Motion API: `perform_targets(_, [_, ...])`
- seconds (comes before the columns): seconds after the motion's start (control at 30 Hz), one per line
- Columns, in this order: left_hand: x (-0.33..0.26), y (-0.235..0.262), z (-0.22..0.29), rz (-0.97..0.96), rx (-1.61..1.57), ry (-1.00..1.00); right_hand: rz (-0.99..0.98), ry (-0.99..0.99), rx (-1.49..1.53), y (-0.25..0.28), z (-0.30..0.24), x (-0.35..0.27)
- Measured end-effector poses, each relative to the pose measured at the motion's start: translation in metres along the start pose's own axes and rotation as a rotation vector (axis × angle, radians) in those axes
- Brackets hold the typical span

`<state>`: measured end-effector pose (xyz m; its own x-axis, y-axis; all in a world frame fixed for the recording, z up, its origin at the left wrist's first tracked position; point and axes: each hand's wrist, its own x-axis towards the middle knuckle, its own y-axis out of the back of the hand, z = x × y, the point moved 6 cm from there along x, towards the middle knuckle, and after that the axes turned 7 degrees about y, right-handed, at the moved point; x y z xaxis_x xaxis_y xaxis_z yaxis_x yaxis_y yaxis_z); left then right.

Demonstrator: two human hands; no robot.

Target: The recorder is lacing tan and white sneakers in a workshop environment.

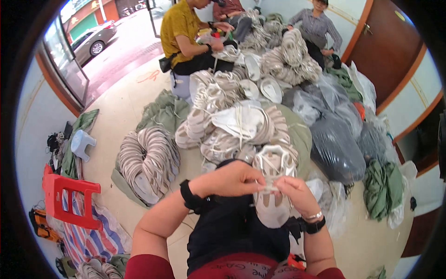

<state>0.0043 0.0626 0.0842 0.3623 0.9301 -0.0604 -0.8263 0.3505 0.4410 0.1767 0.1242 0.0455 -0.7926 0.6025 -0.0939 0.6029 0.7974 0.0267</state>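
A pale beige and white shoe upper [272, 215] lies across my lap, its toe end toward me and its opening away. Over its lacing area, my left hand [230, 179] and my right hand [297, 191] come close together from either side. Both sets of fingers are pinched on a thin whitish shoelace [269, 180] that crosses the upper. The exact grip on the lace is too small to make out. Just beyond my hands lies a heap of similar shoe uppers [237, 123], some tied in bundles with cord.
A coiled bundle of uppers [147, 160] sits on green cloth at left. A red stool [69, 197] and a light blue stool [83, 145] stand further left. Dark plastic bags [337, 149] lie at right. A person in yellow [181, 35] and others sit around the far pile.
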Motion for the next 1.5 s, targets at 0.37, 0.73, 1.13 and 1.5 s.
perform_targets(0.37, [-0.029,0.04,-0.049,0.214,0.006,-0.184,-0.073,-0.111,-0.354,0.042,-0.002,-0.017])
perform_targets(0.73, [-0.058,0.048,-0.097,0.677,-0.041,0.157,0.101,-0.134,-0.35,0.028,0.005,-0.023])
perform_targets(1.13, [-0.004,-0.043,-0.032,0.397,-0.2,0.156,-0.2,0.076,-0.548,-0.023,-0.025,0.021])
perform_targets(1.5, [-0.008,-0.022,-0.074,0.55,-0.309,0.32,0.23,0.478,-1.049,0.018,-0.009,0.072])
